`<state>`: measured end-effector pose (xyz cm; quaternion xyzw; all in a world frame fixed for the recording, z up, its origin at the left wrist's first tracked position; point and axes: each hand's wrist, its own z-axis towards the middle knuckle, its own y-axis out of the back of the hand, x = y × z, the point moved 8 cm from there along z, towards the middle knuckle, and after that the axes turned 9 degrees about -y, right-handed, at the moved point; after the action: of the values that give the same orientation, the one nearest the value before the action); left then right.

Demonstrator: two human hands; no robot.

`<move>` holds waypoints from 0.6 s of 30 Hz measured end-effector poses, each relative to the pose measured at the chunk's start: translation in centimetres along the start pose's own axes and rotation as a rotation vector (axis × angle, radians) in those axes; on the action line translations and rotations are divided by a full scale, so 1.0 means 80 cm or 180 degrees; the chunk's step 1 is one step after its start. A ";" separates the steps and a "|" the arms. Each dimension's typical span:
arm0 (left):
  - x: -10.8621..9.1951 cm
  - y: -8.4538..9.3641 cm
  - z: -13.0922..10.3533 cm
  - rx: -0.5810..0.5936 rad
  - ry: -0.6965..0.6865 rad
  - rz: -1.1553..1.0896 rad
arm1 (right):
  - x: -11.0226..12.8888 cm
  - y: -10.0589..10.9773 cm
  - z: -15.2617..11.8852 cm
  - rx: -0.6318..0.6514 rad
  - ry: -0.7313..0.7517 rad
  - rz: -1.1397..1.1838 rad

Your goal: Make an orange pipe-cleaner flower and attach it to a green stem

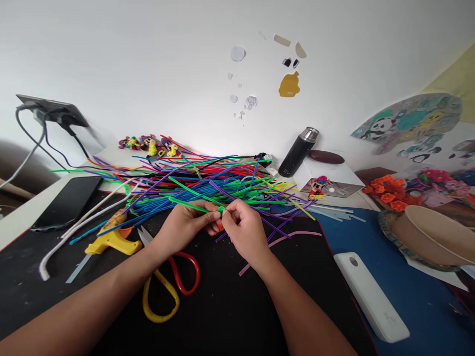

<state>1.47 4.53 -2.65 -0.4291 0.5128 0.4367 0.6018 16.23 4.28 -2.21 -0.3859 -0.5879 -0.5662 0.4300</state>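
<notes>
Near the middle of the view, my left hand [189, 225] pinches a green pipe cleaner [187, 203] whose free end sticks out to the upper left. My right hand [244, 225] is closed on the same green strand, where it curls into a small coil between the fingertips. A small orange piece [218, 230] shows beneath the fingers, partly hidden by them. Just behind both hands lies a wide heap of pipe cleaners [196, 190] in blue, green, purple, red and other colours.
Scissors [185, 282] with red and yellow handles and a yellow glue gun [115, 240] lie left of centre. A phone [67, 202] is at the far left. On the right are a white power bank [371, 296], a bowl [438, 235] and a black flask [299, 152].
</notes>
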 end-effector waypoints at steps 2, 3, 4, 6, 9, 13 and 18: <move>0.001 0.002 -0.002 -0.0029 0.0005 0.0135 | 0.000 0.000 0.000 -0.0032 0.0047 -0.0058; 0.001 0.002 -0.002 -0.0033 0.0010 0.0202 | 0.001 0.000 0.000 -0.0038 0.0069 -0.0075; 0.001 0.003 -0.003 -0.0029 0.0011 0.0253 | 0.001 -0.001 -0.001 -0.0032 0.0086 -0.0076; 0.002 0.003 -0.002 0.0005 0.0026 0.0260 | 0.002 -0.004 -0.002 0.0027 0.0088 -0.0006; 0.004 0.005 0.000 0.0004 0.0068 0.0058 | 0.000 -0.009 -0.003 0.0209 -0.0034 0.0269; 0.001 0.010 0.003 -0.0104 0.0053 -0.0120 | -0.004 -0.017 -0.004 0.0496 -0.0209 0.0636; 0.002 0.009 0.004 -0.0150 0.0067 -0.0364 | -0.005 -0.019 -0.004 0.0529 -0.0214 0.0771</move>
<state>0.88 5.04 -2.84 -0.4763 0.4834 0.4090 0.6100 14.96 3.90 -3.13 -0.4358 -0.5960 -0.4462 0.5057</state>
